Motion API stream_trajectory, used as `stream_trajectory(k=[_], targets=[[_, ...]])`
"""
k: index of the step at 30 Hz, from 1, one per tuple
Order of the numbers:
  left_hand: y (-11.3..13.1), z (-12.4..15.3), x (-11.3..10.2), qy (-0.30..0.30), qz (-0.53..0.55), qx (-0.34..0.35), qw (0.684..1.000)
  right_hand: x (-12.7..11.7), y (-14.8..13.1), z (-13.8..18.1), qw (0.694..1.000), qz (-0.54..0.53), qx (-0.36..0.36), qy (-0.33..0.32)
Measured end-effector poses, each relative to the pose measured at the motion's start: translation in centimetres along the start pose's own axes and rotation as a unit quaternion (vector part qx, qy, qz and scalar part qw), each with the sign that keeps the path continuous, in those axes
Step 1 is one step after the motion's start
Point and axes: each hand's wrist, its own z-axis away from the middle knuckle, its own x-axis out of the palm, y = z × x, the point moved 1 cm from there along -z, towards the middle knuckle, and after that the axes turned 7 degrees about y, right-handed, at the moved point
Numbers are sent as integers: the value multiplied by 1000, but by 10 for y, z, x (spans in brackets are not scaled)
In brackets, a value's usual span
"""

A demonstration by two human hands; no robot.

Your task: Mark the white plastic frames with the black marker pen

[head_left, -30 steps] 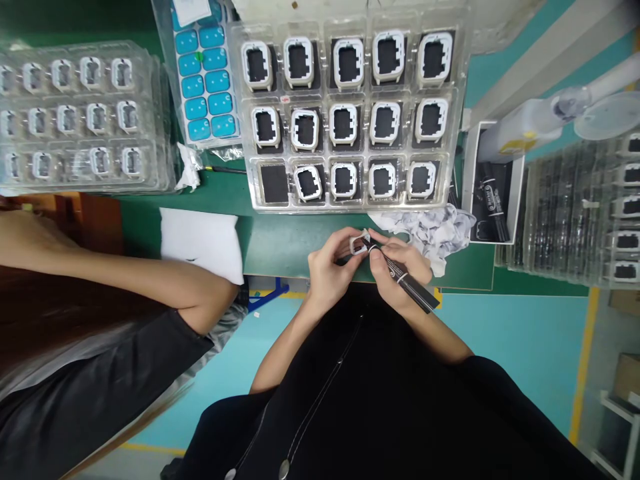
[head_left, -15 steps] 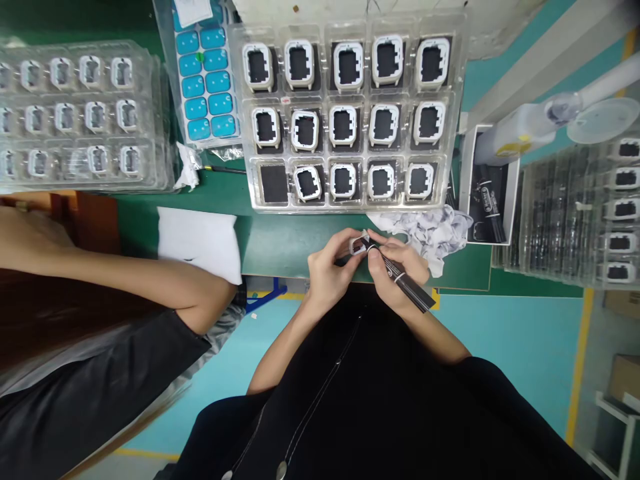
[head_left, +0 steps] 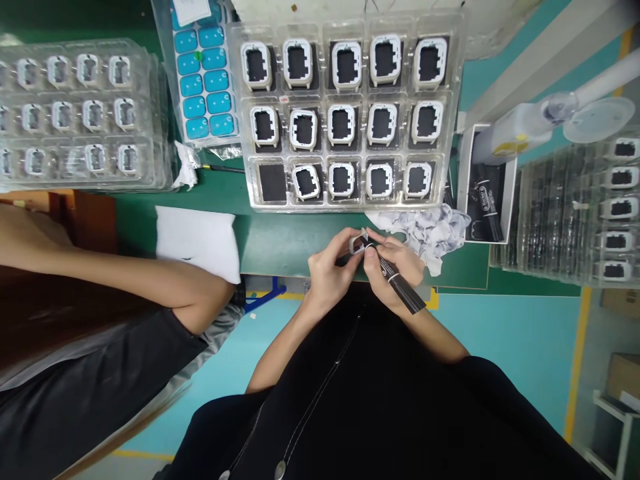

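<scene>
Through the head camera I am seeing the left hand (head_left: 331, 268) pinching a small pale frame (head_left: 356, 245) above the near edge of the worktop (head_left: 280, 247), while the right hand (head_left: 393, 268) is gripping a black marker (head_left: 403, 292), its front end meeting the frame's side — exact contact is staying too small to tell. I am judging this a marking step; the next move is probably calling for a light, steady stroke. The transparent tray (head_left: 251, 183) is standing just beyond, crumpled paper (head_left: 440, 233) is crowding the right — so I am finding more room leftward, toward the white cloth (head_left: 193, 233).
</scene>
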Motion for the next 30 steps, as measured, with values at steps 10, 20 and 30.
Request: stream_trajectory(k=[10, 20, 30], targets=[[7, -3, -2, -17, -24, -14, 999, -2, 4, 2, 1000, 7, 13, -22], [3, 0, 0, -8, 2, -23, 1000, -3, 0, -1, 1000, -1, 12, -28], [0, -1, -1, -5, -3, -24, 1000, -1, -1, 1, 999, -6, 34, -11]])
